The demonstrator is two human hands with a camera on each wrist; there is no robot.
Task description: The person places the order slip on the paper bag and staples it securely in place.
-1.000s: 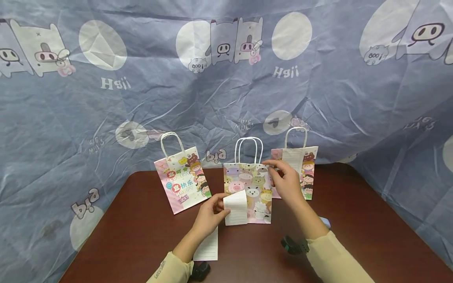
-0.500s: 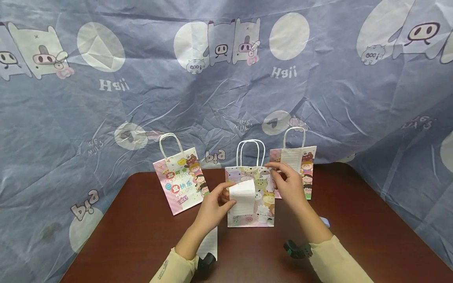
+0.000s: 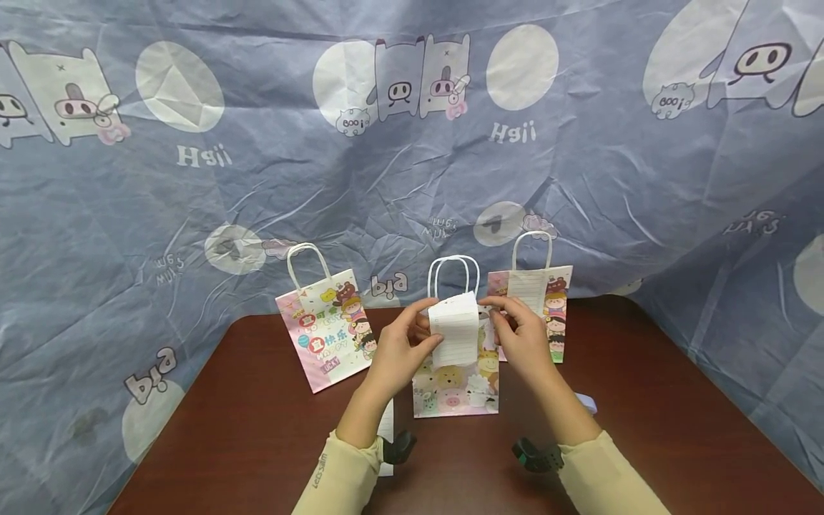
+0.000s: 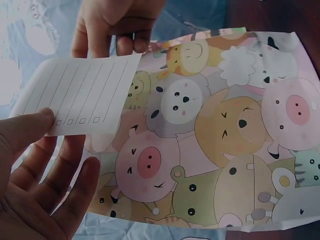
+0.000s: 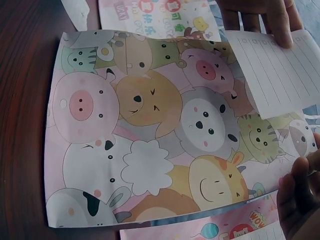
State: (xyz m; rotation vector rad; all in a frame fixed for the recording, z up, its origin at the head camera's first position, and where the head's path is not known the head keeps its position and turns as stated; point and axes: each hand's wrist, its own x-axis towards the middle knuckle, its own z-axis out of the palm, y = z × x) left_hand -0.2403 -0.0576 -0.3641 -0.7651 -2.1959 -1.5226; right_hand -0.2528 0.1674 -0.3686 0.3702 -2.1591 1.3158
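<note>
A paper bag (image 3: 453,397) printed with cartoon animals stands in the middle of the table, its white twisted handles (image 3: 453,266) up. My left hand (image 3: 402,350) pinches a lined note sheet (image 3: 455,336) by its left side, thumb in front, and holds it before the bag's upper part. Small checkboxes run along one side of the note sheet (image 4: 80,95) in the left wrist view. At the bag's upper right corner, my right hand (image 3: 524,343) pinches the top edge between thumb and fingers. The bag's opening is hidden behind the note sheet.
A pink and white paper bag (image 3: 322,336) leans at the left. Another (image 3: 557,315) stands behind at the right, with a lined sheet (image 3: 528,287) at its top. Another lined sheet (image 3: 387,450) lies under my left forearm. A pale blue object (image 3: 586,403) sits beside my right forearm.
My left hand has lifted the note sheet up and to the right, from the bag's lower left to its top edge. The right hand has stayed at the bag's corner.
</note>
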